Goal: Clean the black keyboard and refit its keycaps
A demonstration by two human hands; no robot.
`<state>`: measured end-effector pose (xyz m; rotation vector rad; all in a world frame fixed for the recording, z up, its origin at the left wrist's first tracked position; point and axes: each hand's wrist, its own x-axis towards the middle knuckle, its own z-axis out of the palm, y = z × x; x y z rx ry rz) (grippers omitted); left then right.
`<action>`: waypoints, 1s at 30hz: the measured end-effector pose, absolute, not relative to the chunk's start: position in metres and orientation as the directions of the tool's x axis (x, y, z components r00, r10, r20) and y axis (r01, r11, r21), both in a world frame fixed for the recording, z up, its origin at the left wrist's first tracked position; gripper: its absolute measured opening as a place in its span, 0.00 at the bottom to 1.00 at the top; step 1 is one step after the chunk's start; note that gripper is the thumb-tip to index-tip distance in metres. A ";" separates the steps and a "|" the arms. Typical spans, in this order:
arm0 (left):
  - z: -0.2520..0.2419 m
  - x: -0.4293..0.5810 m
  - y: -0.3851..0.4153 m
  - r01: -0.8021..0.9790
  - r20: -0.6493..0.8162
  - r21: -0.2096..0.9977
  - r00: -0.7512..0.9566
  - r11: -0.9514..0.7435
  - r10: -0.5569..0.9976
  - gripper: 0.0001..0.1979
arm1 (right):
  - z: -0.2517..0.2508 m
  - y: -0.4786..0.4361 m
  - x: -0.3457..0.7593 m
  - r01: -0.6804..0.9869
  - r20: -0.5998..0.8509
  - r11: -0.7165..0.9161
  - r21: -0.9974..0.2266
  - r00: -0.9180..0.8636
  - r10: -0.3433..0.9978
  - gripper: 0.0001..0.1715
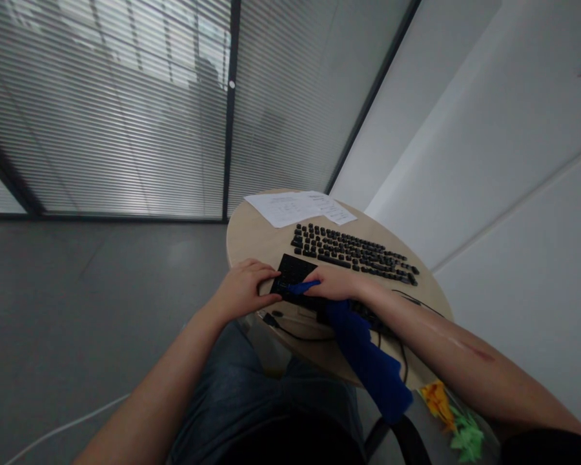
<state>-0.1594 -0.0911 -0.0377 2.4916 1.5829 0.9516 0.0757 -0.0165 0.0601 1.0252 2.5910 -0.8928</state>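
At the far left of our work, our left hand [246, 287] grips the left end of the black keyboard base [293, 266], thumb on the near side and fingers beyond; a firm brace there should stop it sliding on the worktop [242, 236] while we wipe. Near that hand lies a black plug [270, 319], its cord better nudged clear of our strokes. Next, our right hand [334, 282] is closed on a blue cloth [365, 354], pressing a bunched tip onto the base. Small, light strokes with that narrow tip would suit the recesses best. Just beyond the right wrist, the loose keycaps [353, 252] lie in rows; we had better lift our forearm so it brushes none away. Farther right, the cloth's long tail hangs over the near edge; gathering it up would keep it from snagging.
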 end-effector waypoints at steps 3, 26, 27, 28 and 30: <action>-0.040 -0.160 -0.089 0.806 0.480 0.341 0.292 -0.483 0.827 0.24 | 0.060 -0.014 0.087 0.702 -0.429 0.581 -0.412 -0.712 0.556 0.13; -0.040 -0.162 -0.088 0.807 0.485 0.348 0.280 -0.477 0.829 0.25 | 0.077 -0.027 0.171 0.792 -0.487 0.520 -0.320 -0.609 0.627 0.13; -0.039 -0.162 -0.088 0.810 0.483 0.345 0.280 -0.475 0.830 0.25 | 0.077 -0.027 0.172 0.795 -0.490 0.515 -0.320 -0.604 0.628 0.13; -0.039 -0.162 -0.088 0.812 0.481 0.343 0.281 -0.473 0.831 0.25 | 0.078 -0.026 0.173 0.801 -0.492 0.511 -0.311 -0.596 0.635 0.13; -0.038 -0.162 -0.087 0.813 0.479 0.345 0.278 -0.469 0.833 0.25 | 0.077 -0.025 0.175 0.815 -0.495 0.503 -0.286 -0.575 0.651 0.11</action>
